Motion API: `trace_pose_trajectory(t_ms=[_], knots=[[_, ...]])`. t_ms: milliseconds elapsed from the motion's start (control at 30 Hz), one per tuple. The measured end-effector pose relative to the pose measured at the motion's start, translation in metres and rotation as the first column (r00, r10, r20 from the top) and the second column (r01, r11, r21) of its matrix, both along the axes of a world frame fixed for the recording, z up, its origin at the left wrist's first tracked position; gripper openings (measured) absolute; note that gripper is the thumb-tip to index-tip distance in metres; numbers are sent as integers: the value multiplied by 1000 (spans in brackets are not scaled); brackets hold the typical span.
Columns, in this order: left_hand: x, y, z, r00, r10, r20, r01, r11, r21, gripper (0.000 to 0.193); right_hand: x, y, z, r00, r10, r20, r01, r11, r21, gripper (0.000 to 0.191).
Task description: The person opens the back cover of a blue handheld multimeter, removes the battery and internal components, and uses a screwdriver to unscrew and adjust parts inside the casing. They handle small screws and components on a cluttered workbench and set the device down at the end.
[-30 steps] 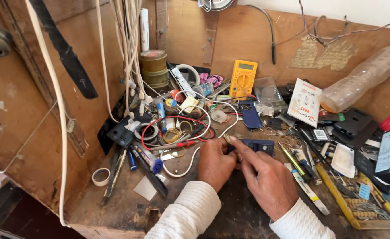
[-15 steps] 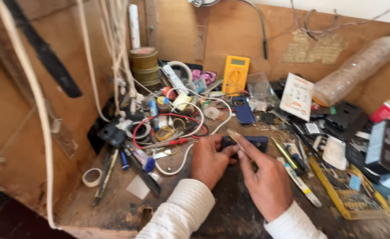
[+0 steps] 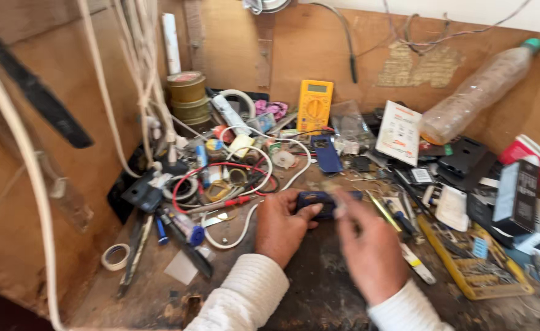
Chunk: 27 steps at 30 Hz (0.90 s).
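Right hand point(image 3: 368, 251): motion-blurred, fingertip contents indiscernible. Blue device point(image 3: 319, 202), at 11 o'clock from it: partly hidden by left hand point(image 3: 280, 227). Both sleeves cut off at bottom edge.

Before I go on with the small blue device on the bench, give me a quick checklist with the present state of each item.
1. Left hand grips the small blue device: ok.
2. Right hand close over the device: ok; its fingertips are blurred.
3. What the right hand holds: cannot tell.
4. Device rests on the workbench: cannot tell.
5. Room around the hands: not ok; red and white wires and small tools crowd both sides.
6. Yellow multimeter in sight at the back wall: ok.
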<state>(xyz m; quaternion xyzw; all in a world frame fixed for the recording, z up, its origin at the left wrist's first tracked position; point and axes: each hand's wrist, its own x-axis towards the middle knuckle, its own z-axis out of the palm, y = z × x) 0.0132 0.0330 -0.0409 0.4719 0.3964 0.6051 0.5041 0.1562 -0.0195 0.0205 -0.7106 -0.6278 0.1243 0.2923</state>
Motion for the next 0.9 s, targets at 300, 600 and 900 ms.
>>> trace_pose_trajectory(t_ms=[300,600,900], knots=[[-2,-1,2,991,40,-124,-42,999,-17,16,20,6,-17,989,129,-70,-111,968,227,39],[0,-3,2,998,44,-44,-46,998,-31,20,32,8,-25,989,151,-6,-138,919,369,39],[1,-3,1,992,82,-92,-87,995,-43,19,28,5,-15,999,11,43,-18,988,154,40]])
